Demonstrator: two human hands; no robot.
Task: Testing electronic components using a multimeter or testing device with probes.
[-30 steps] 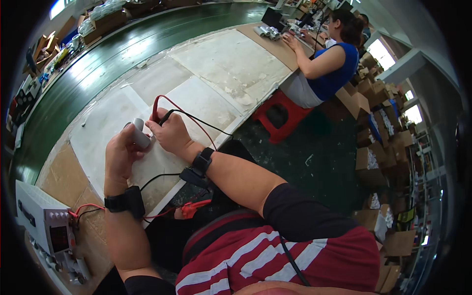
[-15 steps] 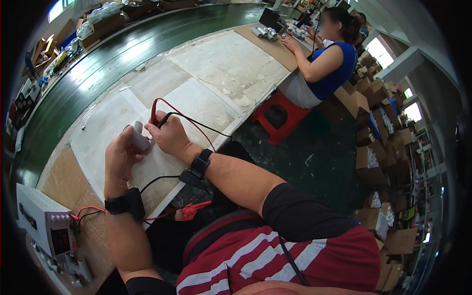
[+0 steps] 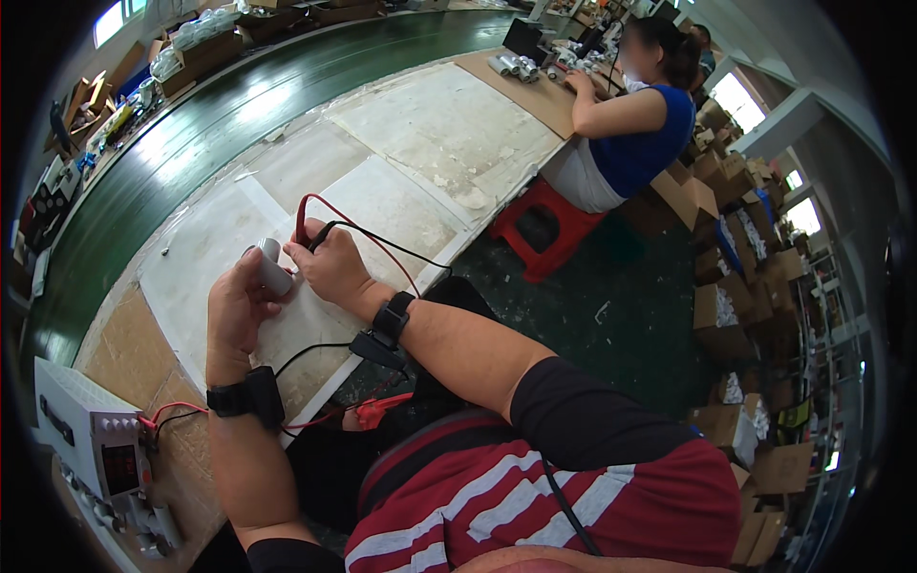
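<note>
A grey cylinder (image 3: 274, 271) is gripped in my left hand (image 3: 235, 304), tilted above the worktable (image 3: 353, 215). Close on its right, my right hand (image 3: 330, 263) pinches two test leads, one red (image 3: 302, 212) and one black (image 3: 323, 232). Their tips point at the near end of the cylinder; whether they touch it I cannot tell. The leads loop back over my right wrist. At the lower left stands a bench power supply (image 3: 95, 435) with a lit display, red and black wires plugged into its front.
A co-worker in blue (image 3: 635, 134) sits on a red stool (image 3: 540, 229) at the table's far right, near several grey cylinders (image 3: 514, 65). A green conveyor belt (image 3: 229, 105) runs along the far side. Cardboard boxes (image 3: 726, 325) are piled at right. More cylinders (image 3: 153, 535) lie below the power supply.
My hands keep almost the same pose, with the cylinder and leads hardly shifted. The co-worker's arm has drawn in slightly and the hands have moved.
</note>
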